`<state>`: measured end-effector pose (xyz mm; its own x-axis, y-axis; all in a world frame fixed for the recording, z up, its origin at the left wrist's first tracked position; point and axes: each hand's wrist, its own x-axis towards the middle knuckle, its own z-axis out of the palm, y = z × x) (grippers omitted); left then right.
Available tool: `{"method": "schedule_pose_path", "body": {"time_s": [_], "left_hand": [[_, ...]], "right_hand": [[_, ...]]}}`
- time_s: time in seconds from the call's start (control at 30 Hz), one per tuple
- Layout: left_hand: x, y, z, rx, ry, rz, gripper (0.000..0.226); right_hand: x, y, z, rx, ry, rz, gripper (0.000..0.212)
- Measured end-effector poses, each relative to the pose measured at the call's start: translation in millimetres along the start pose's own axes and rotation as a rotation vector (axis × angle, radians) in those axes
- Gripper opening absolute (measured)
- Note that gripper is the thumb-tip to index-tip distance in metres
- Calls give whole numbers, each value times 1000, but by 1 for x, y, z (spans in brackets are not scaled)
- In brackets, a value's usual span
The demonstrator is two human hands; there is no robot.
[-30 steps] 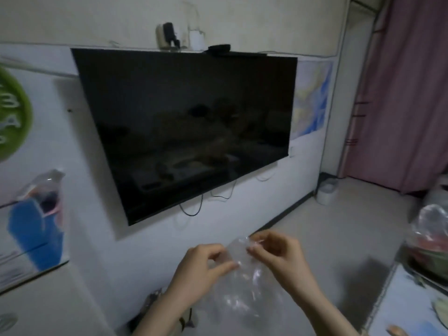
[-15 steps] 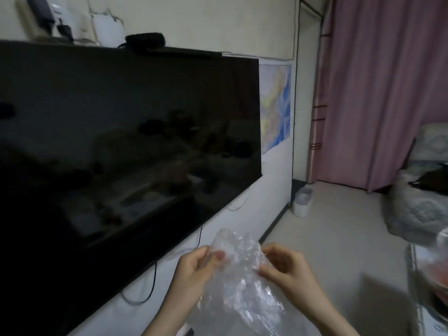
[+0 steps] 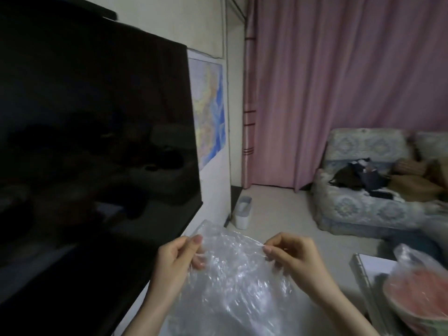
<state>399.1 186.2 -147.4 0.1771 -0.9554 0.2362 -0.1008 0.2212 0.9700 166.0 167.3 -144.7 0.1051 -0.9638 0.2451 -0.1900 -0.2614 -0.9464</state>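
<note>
As the left grip point(image 3: 174, 260) pinches the plastic bag point(image 3: 232, 277), the right grip point(image 3: 297, 259) pinches it too.

Pale floor point(image 3: 283, 212) under a white bin point(image 3: 242, 213) and a patterned sofa point(image 3: 358, 209).

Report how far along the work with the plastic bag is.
Done: the bag is held up in the air, its top edge spread between the hands. In hand: the left hand and the right hand each pinch that edge. Left: the mouth does not look parted yet, and the bag seems empty.
</note>
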Motion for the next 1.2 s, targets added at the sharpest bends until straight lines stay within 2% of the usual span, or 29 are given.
{"method": "schedule_pose_path", "body": {"time_s": [0.07, 0.1, 0.17, 0.23, 0.33, 0.43, 0.5, 0.63, 0.67, 0.83, 0.87, 0.93, 0.97, 1.03, 1.13, 1.2], "left_hand": [[50, -5, 3, -9, -181, -89, 15], [75, -4, 3, -2, -284, -142, 20], [126, 0, 6, 9, -425, -178, 57], [172, 6, 23, 5, -500, -158, 83], [218, 1, 78, 247, -612, -41, 99], [262, -24, 131, 538, -612, 98, 114], [299, -44, 155, 600, -617, 194, 103], [388, -76, 200, 548, -667, 194, 44], [411, -83, 212, 547, -672, 196, 39], [513, -98, 264, 465, -642, 160, 58], [531, -102, 271, 437, -621, 136, 56], [566, -108, 283, 399, -544, 78, 21], [583, -111, 288, 367, -512, 61, 11], [619, -116, 296, 316, -462, 35, 15], [678, -131, 307, 244, -375, -5, 7], [722, -146, 316, 200, -317, -19, 4]], "right_hand": [[36, 6, -1, -2, 113, 1, 17], [53, 8, -2, -8, 162, -5, 16], [86, 13, -7, -73, 251, -15, 13], [115, 21, -14, -169, 324, -7, 12], [154, 34, -26, -213, 357, 10, 11], [199, 54, -41, -195, 358, 3, 10], [232, 73, -60, -196, 384, 14, 10], [308, 109, -112, -227, 399, 15, 11], [330, 116, -126, -242, 395, 18, 10], [441, 143, -187, -385, 338, 17, 10], [462, 148, -195, -404, 296, 24, 9], [503, 158, -206, -393, 209, 35, 10], [522, 164, -209, -339, 167, 40, 16], [560, 179, -219, -233, 55, 81, 41], [617, 210, -234, -282, -128, 155, 74], [659, 230, -241, -310, -149, 157, 70]]}}
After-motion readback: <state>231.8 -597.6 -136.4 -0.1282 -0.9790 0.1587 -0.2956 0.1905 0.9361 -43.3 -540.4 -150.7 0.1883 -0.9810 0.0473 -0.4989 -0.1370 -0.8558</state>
